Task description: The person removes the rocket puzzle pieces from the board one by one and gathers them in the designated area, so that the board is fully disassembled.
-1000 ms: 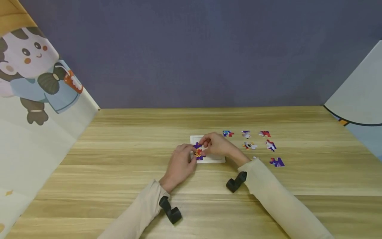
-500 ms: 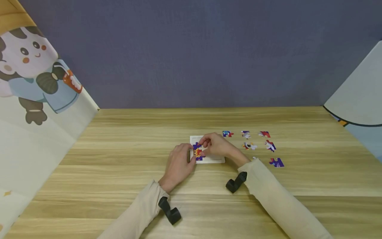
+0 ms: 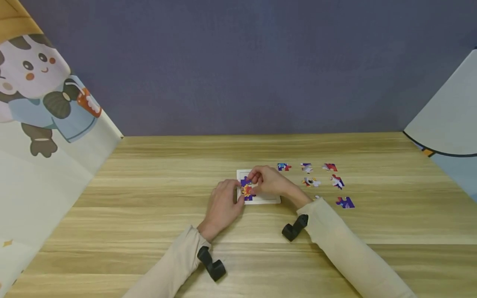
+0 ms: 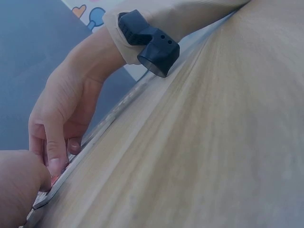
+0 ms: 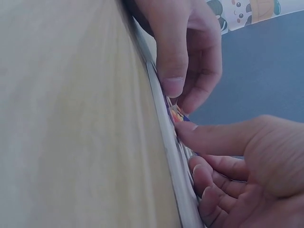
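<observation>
A purple, red and yellow puzzle piece (image 3: 246,191) lies at the left side of the white puzzle tray (image 3: 261,203). My left hand (image 3: 222,205) holds its left side, thumb near the front and fingers near the back. From the right, my right hand (image 3: 269,180) pinches it between thumb and forefinger, and the palm covers much of the tray. In the right wrist view, the left hand (image 5: 183,52) and right hand (image 5: 251,166) meet over the bright piece (image 5: 176,115), thumbs close together. Fingers hide parts of the piece and of what lies around it.
Loose puzzle pieces lie right of the tray: a blue-red one (image 3: 284,167), a white-purple one (image 3: 307,167), a red one (image 3: 330,167), a purple one (image 3: 345,202) and several others. One is partly hidden by the right forearm. A dark wall (image 3: 261,74) stands behind the wooden table (image 3: 167,165).
The puzzle piece has shifted slightly left and sits straighter in the tray. My left fingertips have drawn back a little to the left; the right hand has barely moved.
</observation>
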A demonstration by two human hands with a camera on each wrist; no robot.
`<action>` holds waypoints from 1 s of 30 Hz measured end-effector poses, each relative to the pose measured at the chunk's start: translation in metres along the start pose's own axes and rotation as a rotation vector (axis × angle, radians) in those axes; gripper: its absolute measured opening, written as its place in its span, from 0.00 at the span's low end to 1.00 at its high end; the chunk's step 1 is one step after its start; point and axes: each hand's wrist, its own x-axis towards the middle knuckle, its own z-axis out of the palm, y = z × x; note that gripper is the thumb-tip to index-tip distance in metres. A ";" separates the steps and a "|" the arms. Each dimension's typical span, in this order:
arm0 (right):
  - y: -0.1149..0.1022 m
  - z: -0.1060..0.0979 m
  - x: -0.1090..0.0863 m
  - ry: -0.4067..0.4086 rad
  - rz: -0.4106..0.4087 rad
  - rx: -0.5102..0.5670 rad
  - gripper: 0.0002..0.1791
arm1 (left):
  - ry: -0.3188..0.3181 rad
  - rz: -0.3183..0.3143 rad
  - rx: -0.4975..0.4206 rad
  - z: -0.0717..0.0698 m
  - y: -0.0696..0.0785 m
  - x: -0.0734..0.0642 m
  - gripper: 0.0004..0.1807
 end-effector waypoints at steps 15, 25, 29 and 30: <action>-0.004 0.004 -0.002 0.077 -0.049 0.017 0.07 | -0.032 -0.025 0.008 0.001 0.000 0.000 0.16; -0.005 0.007 -0.003 0.101 -0.054 0.123 0.05 | -0.022 -0.017 0.025 0.001 0.001 0.001 0.16; -0.004 0.007 -0.002 0.109 -0.060 0.163 0.05 | -0.019 -0.013 0.032 0.001 0.000 0.001 0.15; -0.004 0.007 -0.002 0.109 -0.058 0.172 0.06 | -0.020 -0.013 0.032 0.001 0.000 0.001 0.15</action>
